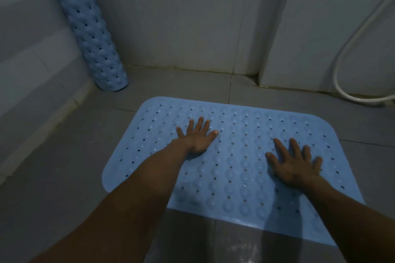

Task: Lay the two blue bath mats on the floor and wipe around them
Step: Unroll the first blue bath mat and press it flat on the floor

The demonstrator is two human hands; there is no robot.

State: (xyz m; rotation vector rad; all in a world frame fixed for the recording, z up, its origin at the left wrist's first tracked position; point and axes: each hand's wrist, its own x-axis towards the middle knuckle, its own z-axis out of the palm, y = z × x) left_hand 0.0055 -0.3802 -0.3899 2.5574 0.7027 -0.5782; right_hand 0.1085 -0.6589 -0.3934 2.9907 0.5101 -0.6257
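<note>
Two flat palms, left hand [197, 137] and right hand [296, 164] with fingers spread and gripping nothing, press the unrolled blue mat [235, 156] at frame centre, best smoothed outward to its edges before fetching the rolled mat [88, 32] standing upper left.
</note>
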